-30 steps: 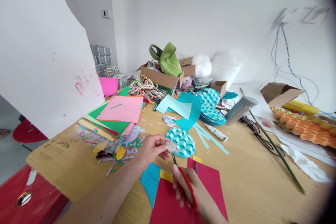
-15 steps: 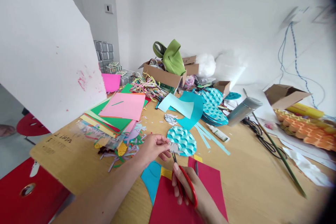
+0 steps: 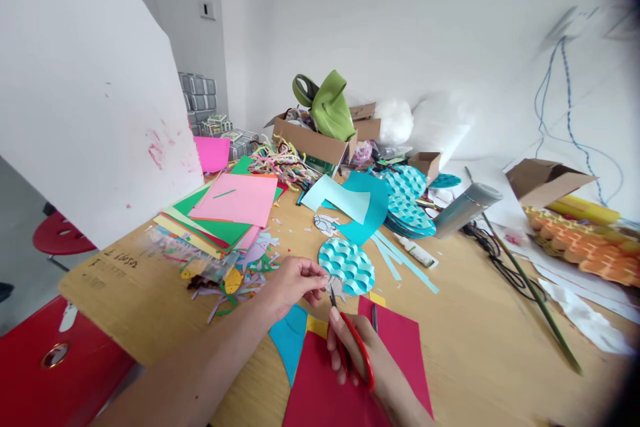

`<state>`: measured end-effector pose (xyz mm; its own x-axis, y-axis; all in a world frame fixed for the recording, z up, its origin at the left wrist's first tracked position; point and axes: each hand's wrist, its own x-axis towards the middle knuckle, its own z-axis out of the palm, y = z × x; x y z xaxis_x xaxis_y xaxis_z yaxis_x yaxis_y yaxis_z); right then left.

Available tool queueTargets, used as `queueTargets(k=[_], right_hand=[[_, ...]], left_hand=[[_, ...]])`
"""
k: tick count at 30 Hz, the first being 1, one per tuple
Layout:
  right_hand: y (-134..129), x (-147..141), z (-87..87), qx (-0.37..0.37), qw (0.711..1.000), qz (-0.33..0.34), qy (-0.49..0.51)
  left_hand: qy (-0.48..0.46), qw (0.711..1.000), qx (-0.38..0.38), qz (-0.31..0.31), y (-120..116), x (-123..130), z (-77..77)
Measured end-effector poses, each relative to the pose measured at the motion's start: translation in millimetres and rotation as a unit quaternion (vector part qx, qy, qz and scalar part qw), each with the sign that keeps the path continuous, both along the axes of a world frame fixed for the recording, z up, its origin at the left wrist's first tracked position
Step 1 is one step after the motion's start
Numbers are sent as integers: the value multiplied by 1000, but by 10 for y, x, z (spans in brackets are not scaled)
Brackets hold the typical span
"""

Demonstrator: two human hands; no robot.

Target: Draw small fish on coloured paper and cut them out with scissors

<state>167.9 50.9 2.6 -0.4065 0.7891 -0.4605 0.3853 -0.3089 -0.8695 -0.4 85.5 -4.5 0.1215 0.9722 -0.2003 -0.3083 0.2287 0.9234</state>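
Between its fingertips my left hand (image 3: pixel 300 283) pinches a small white paper cutout (image 3: pixel 336 285) with drawn lines. My right hand (image 3: pixel 360 353) is wrapped round the red handles of a pair of scissors (image 3: pixel 367 360), whose blades point up at the cutout. Just behind is a woven turquoise oval (image 3: pixel 350 263). Another drawn cutout (image 3: pixel 325 224) lies beyond it. Below my right hand are dark red sheets (image 3: pixel 320 380), with a pen (image 3: pixel 375 317) on them and a blue piece (image 3: pixel 290 340) at their left.
Coloured paper sheets (image 3: pixel 240 200) and scraps (image 3: pixel 220 293) cover the left side. A stack of turquoise woven pieces (image 3: pixel 407 207), a glue tube (image 3: pixel 418 252) and a grey cylinder (image 3: pixel 467 210) are at the right. Behind stands a cardboard box (image 3: pixel 310 140); a long green stick (image 3: pixel 540 313) lies far right.
The cutout in my left hand has tilted and turned slightly at the scissor blades. Both hands keep nearly the same place, and the view has shifted a little.
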Motion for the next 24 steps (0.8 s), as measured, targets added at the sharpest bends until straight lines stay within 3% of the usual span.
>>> queueTargets(k=[24], right_hand=[[-11,-8,26,12,1000,2,-19]], left_hand=[[19,1000,-5,-5,-30,13,36]])
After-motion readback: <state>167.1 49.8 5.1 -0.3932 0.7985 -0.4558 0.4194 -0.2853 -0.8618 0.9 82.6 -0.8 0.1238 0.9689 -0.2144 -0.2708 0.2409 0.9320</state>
